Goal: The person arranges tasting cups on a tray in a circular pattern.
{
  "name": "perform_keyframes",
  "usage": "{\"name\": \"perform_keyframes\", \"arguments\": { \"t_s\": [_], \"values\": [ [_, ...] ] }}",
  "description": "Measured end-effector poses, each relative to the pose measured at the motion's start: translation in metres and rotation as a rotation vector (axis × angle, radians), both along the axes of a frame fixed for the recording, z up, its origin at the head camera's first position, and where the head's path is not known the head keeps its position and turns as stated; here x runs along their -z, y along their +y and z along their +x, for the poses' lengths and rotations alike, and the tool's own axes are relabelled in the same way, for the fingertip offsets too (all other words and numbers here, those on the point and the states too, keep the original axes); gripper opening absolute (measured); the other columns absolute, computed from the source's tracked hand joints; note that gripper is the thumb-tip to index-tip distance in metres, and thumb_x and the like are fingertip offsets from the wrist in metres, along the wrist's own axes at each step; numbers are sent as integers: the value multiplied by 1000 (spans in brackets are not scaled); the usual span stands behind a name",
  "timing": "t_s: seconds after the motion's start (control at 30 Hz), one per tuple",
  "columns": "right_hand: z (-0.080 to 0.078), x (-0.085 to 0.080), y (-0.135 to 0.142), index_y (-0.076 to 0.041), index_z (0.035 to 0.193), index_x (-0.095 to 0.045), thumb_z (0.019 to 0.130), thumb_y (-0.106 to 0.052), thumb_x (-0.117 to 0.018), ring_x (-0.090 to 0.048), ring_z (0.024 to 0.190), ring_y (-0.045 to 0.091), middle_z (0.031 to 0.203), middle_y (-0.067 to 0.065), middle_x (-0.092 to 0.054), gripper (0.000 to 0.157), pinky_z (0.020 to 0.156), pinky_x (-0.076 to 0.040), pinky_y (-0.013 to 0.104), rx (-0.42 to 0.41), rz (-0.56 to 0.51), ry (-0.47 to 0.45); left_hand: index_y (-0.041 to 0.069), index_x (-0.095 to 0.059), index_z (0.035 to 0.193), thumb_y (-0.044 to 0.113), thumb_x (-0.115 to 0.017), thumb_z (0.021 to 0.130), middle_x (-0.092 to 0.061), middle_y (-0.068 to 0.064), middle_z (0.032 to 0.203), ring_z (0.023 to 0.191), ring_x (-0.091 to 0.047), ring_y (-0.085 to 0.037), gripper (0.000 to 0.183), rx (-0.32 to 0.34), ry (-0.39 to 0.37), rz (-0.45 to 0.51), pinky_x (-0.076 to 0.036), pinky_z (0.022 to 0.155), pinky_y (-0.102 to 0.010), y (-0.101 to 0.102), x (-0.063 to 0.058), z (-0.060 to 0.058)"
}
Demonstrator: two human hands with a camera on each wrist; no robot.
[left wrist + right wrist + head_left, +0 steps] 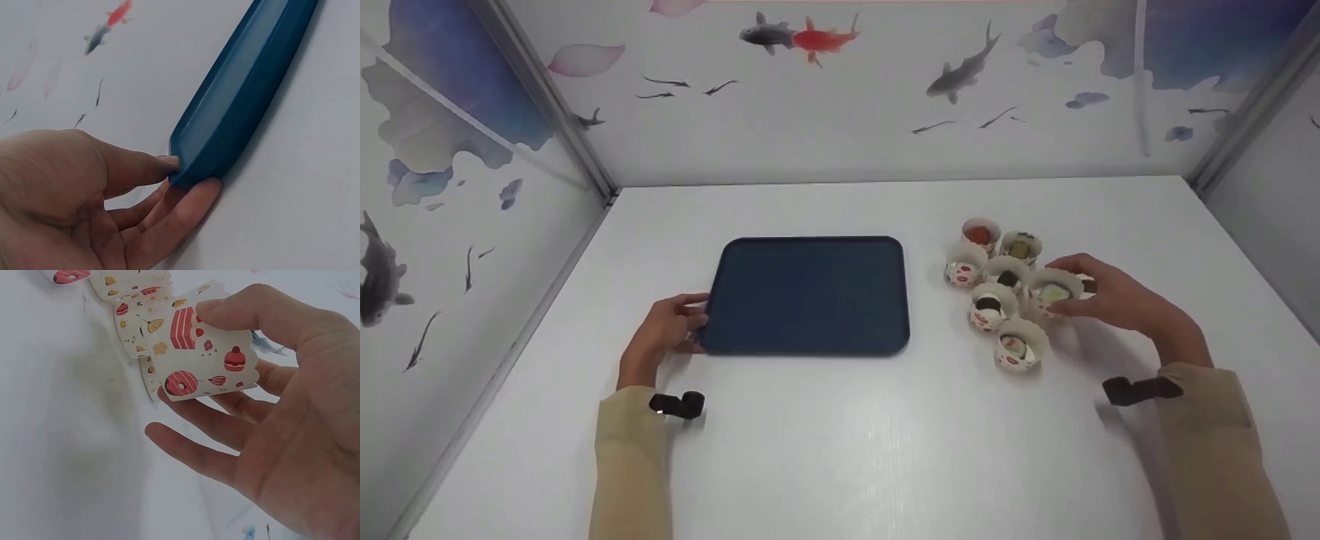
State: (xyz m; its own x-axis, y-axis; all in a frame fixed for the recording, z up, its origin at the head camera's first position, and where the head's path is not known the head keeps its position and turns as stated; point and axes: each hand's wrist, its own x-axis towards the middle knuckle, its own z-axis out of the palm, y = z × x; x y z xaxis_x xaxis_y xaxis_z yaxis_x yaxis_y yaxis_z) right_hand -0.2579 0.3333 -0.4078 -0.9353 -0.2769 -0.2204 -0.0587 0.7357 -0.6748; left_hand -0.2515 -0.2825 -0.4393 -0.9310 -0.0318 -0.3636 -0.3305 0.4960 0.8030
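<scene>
a dark blue, shallow rectangular tray with rounded corners [810, 296] is lying on the white table [840, 427]. at the tray's left edge, by its near corner, the left hand [660, 330] is holding on: its grip is clamping the rim, the thumb pressing on top and a finger touching the outer side lower down. right of the tray, the right hand [1125, 300] is gripping a white paper cup printed with red cakes [211, 363], thumb and fingers clamped on opposite sides; one finger is stretching clear of it. a green-centred piece is sitting inside. also right of the tray, six similar printed paper cups [988, 315] are standing clustered, from level with the tray's far edge to level with its near edge. behind the tray, a white panel printed with fish [840, 120] is standing.
</scene>
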Motion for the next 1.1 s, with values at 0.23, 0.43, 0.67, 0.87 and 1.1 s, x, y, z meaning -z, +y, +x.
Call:
{"name": "perform_keyframes", "arguments": {
  "t_s": [0.23, 0.43, 0.67, 0.87, 1.1],
  "values": [
    [2, -12, -10, -5, 150, -34, 89, -37, -76, -35, 140, 53, 156, 26, -31, 81, 108, -41, 63, 82, -14, 37, 9, -39, 154, 6, -50, 104, -47, -25, 150, 115, -58, -26, 52, 2, 7, 12, -61, 75, -28, -2, -1, -3],
    [7, -21, -24, -4, 150, -34, 91, -35, -75, -37, 139, 51, 154, 25, -34, 78, 107, -42, 62, 85, -44, 83, 10, -41, 153, 6, -50, 103, -50, -24, 147, 101, -60, -19, 51, -16, 5, -10, -60, 71, -26, -1, 0, -2],
    [10, -26, -39, -5, 149, -35, 92, -35, -73, -40, 138, 49, 153, 23, -36, 75, 106, -45, 60, 102, -47, 112, 11, -40, 154, 6, -48, 104, -48, -23, 149, 107, -59, -22, 51, -14, -10, 16, -60, 74, -27, 2, 2, -3],
    [12, -24, -50, -5, 152, -31, 92, -41, -71, -39, 139, 49, 154, 22, -35, 80, 107, -44, 61, 141, -69, 121, 10, -40, 153, 6, -48, 103, -48, -23, 148, 108, -59, -23, 51, -2, -2, 30, -60, 75, -28, 2, 1, -5],
    [7, -25, -70, -8, 154, -27, 91, -51, -69, -42, 140, 45, 154, 20, -36, 86, 108, -45, 58, 178, -102, 131, 10, -40, 153, 6, -49, 103, -48, -22, 149, 111, -59, -23, 51, -13, -14, 30, -60, 75, -27, -2, 4, -3]
  ]
}}
